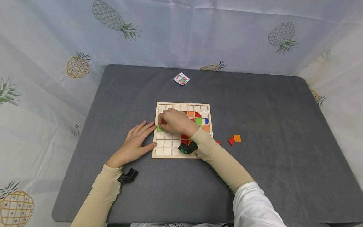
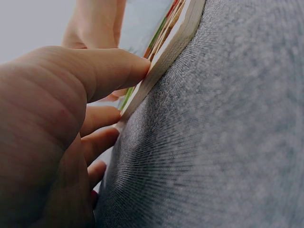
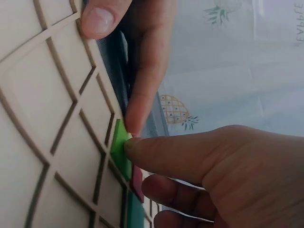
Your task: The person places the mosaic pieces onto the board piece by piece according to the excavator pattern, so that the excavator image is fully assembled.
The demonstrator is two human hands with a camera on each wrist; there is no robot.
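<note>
A wooden grid board (image 1: 168, 151) lies on the table, partly filled with coloured tiles. My right hand (image 1: 177, 121) reaches over its left side, fingers bent, with the thumb on a green tile (image 3: 122, 149) at the left edge. A red tile (image 3: 137, 183) sits just beyond it, near the curled fingers. My left hand (image 1: 131, 148) lies flat on the table with fingers spread. Its thumb and fingertips touch the board's left edge (image 2: 161, 61). The right hand and forearm hide part of the grid.
Right of the board lie an orange square (image 1: 237, 138) and a red piece (image 1: 231, 141), with another red piece (image 1: 218, 142) by the sleeve. Behind the board is a small patterned card (image 1: 181, 78). A pineapple-print curtain (image 1: 227, 34) hangs behind the grey table (image 1: 269, 126).
</note>
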